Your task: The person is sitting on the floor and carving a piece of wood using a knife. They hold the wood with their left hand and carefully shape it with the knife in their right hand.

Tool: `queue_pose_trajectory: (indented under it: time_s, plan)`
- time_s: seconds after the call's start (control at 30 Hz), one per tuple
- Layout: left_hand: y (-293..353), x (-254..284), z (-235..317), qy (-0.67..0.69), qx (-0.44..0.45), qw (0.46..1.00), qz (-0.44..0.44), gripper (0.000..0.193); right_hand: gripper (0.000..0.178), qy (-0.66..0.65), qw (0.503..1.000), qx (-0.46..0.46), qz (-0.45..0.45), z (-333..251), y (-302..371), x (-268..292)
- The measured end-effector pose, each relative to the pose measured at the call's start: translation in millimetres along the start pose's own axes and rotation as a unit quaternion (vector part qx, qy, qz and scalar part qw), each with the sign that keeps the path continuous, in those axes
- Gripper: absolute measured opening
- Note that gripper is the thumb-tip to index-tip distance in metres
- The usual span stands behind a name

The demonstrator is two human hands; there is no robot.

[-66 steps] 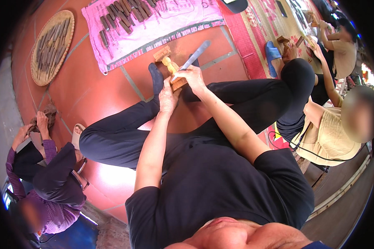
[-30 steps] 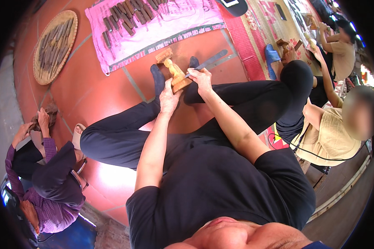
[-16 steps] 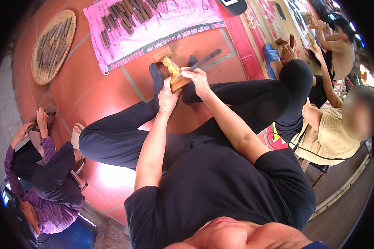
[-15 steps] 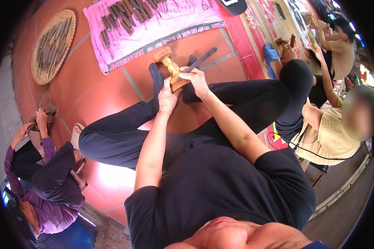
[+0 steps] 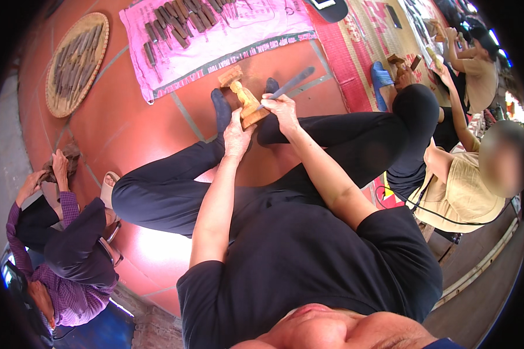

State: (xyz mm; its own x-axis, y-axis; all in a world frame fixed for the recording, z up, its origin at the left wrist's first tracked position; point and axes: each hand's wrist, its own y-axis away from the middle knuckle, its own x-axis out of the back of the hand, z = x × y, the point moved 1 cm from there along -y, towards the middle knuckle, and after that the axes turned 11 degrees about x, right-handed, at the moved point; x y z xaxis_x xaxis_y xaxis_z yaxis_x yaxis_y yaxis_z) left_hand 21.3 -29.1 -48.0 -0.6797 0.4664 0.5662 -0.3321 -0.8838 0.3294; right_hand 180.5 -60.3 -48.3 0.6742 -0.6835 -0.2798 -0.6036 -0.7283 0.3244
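Observation:
A light yellow wooden carving (image 5: 245,100), figure-like with a block at each end, is held out between my feet. My left hand (image 5: 237,137) is closed around the near end of it, by the square base. In my right hand (image 5: 281,111) is a long flat grey file (image 5: 294,80), its far end pointing up to the right. The file's near end reaches the carving's side close to the base; whether it touches there I cannot tell. My right fingers wrap around the file, just right of the carving.
A pink cloth (image 5: 215,43) bearing several dark-handled tools (image 5: 180,20) lies ahead. To the left is a round woven tray (image 5: 105,55) of similar tools. One person (image 5: 70,250) sits at left working a brown piece; others (image 5: 454,180) sit at right beside mats (image 5: 355,64) and a blue slipper (image 5: 381,81).
My right hand and the file have shifted slightly to the right, away from the carving's middle. The carving stays in my left hand, almost in place.

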Motion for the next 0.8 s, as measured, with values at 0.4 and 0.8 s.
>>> queue_pose_trajectory:
  time_s: [0.4, 0.8]
  plan:
    - [1.4, 2.3, 3.2, 0.005, 0.011, 1.0, 0.0, 0.06, 0.01, 0.004, 0.998, -0.03, 0.047, -7.0, -4.1, 2.3]
    - [1.8, 5.2, 7.3, 0.014, 0.023, 1.0, -0.01, 0.059, 0.008, -0.01, 0.999, -0.013, 0.036, -4.7, 0.3, -18.5]
